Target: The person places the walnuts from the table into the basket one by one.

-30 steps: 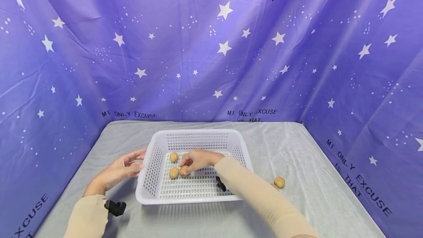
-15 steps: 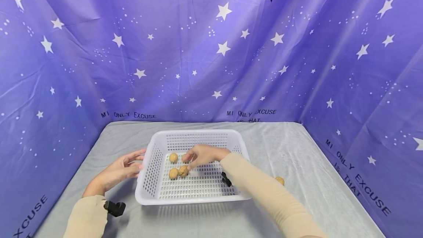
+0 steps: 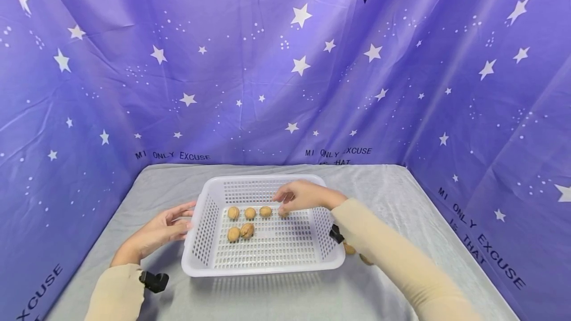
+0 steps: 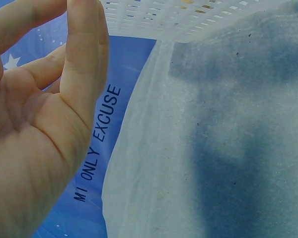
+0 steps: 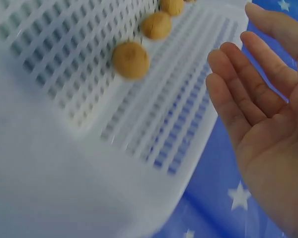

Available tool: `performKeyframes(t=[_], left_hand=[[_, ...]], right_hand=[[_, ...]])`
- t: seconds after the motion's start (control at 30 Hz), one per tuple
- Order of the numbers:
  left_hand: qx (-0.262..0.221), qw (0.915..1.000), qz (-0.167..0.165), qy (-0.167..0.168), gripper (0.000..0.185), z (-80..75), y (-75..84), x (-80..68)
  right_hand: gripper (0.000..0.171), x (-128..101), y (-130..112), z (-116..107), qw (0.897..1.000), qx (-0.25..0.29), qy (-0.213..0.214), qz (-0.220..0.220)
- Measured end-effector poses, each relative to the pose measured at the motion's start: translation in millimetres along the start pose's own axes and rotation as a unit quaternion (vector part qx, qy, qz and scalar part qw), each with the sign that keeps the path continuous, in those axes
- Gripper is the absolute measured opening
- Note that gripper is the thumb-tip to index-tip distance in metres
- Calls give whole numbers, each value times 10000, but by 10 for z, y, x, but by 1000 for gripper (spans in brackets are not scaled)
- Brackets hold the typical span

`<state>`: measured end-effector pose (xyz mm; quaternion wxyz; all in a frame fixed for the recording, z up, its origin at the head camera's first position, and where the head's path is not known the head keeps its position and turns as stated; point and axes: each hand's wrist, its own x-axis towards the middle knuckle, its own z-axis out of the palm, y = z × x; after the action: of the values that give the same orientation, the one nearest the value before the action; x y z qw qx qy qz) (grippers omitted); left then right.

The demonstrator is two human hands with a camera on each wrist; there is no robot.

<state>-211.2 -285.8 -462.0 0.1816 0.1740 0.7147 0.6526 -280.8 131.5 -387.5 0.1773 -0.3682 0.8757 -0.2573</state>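
Observation:
A white perforated plastic basket [image 3: 263, 272] holds several walnuts [image 3: 250, 213]: a line along its back side and a pair [image 3: 247, 230] nearer the front left. My left hand [image 3: 162, 229] is at the basket's left end, fingers extended and fingertips right at the rim. Over the back right part of the basket hovers my right hand [image 3: 305, 196], its fingers loosely bent. The rightmost walnut of the back line [image 3: 283, 213] is partly covered by its fingertips in the head view. In the right wrist view the palm [image 5: 273, 129] shows with nothing in it, apart from the walnuts.
Two more walnuts [image 3: 349, 248] lie on the grey cloth [image 3: 250, 301] right of the basket, partly behind the right sleeve [image 3: 388, 251]. A purple star-printed curtain [image 3: 250, 78] encloses the table at the back and sides.
My right hand has let go of a walnut in the front pair and moved right and back across the basket, uncovering the back line of walnuts. The left hand stays at the rim.

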Motion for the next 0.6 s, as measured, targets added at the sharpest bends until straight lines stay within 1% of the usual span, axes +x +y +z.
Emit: performKeyframes(t=[0.17, 0.33, 0.47, 0.6], left_hand=[[23, 10000, -11, 8, 68, -4, 5, 5], [-16, 10000, -17, -2, 67, -3, 1, 0], [-5, 10000, -5, 4, 67, 8, 5, -2], [6, 10000, 23, -39, 67, 12, 10, 2]], right_hand=[[37, -296, 193, -173, 9994, 119, 308, 26], [38, -618, 387, -323, 9978, 157, 616, 180], [40, -875, 567, -371, 9956, 227, 845, 342], [38, -1100, 730, -349, 9936, 344, 979, 437]])
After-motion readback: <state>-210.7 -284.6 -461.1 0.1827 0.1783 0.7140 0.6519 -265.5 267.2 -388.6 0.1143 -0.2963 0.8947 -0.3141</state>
